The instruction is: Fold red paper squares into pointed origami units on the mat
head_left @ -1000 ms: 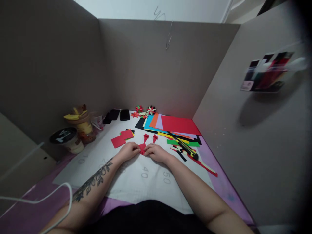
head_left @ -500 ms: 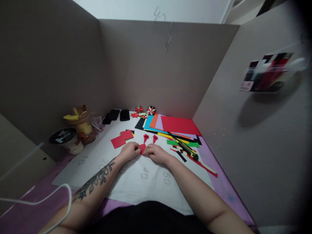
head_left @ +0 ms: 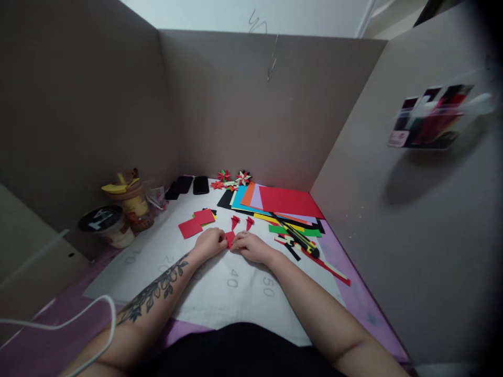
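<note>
Red paper, one piece: lay on the numbered white mat, its left edge pinched by the left hand, its right edge by the right hand. Folded red pieces, two: lay just beyond. Cutter, yellow and black: rested rightward, across a green strip.

left hand edged inward, forearm tattoo more visible, less red paper showing
</note>
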{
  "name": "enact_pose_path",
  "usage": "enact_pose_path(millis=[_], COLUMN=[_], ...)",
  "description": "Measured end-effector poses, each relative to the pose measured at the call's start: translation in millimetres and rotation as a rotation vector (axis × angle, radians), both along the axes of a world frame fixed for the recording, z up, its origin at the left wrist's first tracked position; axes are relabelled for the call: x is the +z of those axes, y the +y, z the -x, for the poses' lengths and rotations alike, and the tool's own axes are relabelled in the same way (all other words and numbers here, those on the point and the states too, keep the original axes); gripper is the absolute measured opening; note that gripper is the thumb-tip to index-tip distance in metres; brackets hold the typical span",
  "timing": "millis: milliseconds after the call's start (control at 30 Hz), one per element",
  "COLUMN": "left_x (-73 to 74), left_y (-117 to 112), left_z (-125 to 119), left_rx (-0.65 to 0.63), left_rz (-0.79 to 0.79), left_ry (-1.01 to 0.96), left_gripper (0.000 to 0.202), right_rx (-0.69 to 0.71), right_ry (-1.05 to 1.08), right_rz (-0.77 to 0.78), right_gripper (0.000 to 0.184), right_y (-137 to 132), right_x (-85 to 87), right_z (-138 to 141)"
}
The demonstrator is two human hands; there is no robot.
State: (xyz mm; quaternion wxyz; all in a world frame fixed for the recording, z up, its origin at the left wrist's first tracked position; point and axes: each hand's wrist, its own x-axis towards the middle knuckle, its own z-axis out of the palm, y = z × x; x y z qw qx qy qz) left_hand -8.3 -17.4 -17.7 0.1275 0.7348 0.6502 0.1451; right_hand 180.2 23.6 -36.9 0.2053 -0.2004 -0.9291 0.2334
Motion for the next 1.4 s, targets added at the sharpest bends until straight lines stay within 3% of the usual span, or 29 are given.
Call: enact_pose_path(millis=[333, 467, 633, 900, 1400], left_x=[-16.6, -18.4, -18.0, -12.1, -11.4], left_y=[8.2, 9.1, 4.6, -0.1, 6.4], left_z=[15.0, 17.5, 15.5, 3.5, 7.7], left_rx=[-0.088, -0.104, -0.090, -0.023, -0.034], left_rz=[-0.021, -0.005, -0.065, -0.102, -0.030], left_ry=[-0.235, -0.261, -0.194, -0.016, -0.064], left_gripper=[0.016, 0.019, 0.019, 0.022, 0.020], right_rx=[-0.073, -0.083, -0.036, -0.068, -0.062], right_ry=[-0.111, -0.120, -0.045, 0.099, 0.119], right_rz=[-0.159, -0.153, -0.048, 0.027, 0.009], right_gripper=[0.031, 0.028, 0.026, 0.041, 0.037], right_y=[-10.3, -12.4, -5.6, 1.6, 0.8], right_x=[-3.1, -1.5, -5.7, -10.4, -8.7], right_z=[12.0, 12.3, 5.4, 2.5, 3.3])
